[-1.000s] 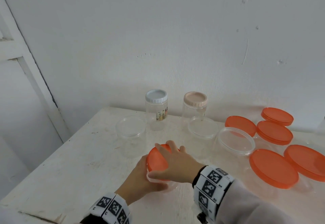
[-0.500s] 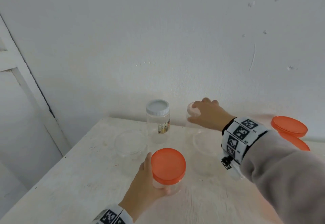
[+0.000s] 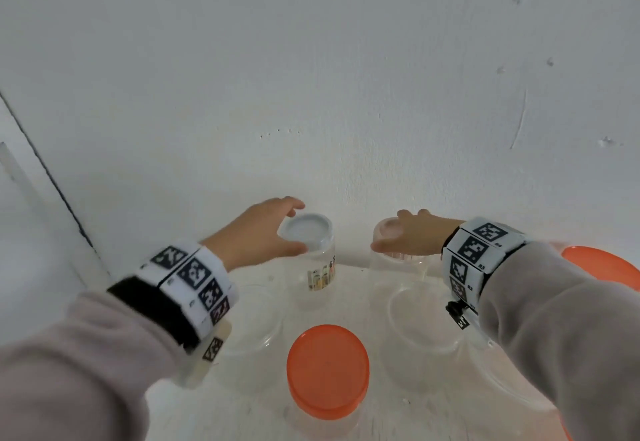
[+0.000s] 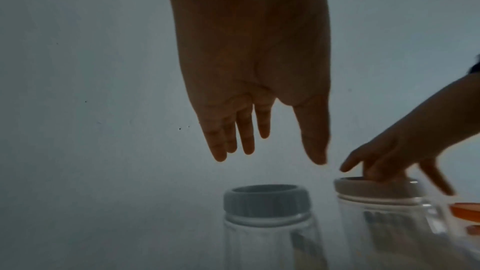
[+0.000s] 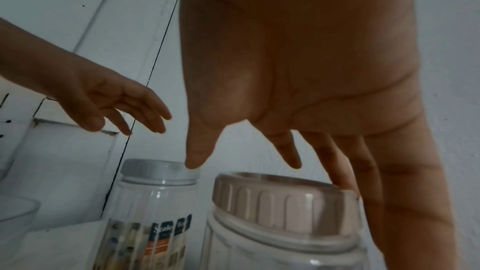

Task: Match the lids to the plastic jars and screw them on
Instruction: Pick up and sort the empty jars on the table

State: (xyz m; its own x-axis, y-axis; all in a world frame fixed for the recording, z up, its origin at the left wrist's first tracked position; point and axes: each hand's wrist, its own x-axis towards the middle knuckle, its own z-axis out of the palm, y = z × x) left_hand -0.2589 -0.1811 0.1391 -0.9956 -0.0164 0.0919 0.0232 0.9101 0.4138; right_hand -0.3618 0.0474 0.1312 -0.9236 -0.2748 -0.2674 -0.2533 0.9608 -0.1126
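Open hands (image 3: 263, 232) above lidded jars (image 3: 313, 260)

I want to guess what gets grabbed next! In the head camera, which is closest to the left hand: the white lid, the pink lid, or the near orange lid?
From the left hand:
1. White lid, right beside its fingers, at the back.
2. Pink lid, farther right, under the right hand.
3. Orange lid, on the front jar, nearest the camera.

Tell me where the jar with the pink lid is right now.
In the head view the jar with the pink lid stands at the table's back by the wall, right of the white-lidded jar, under the right hand.
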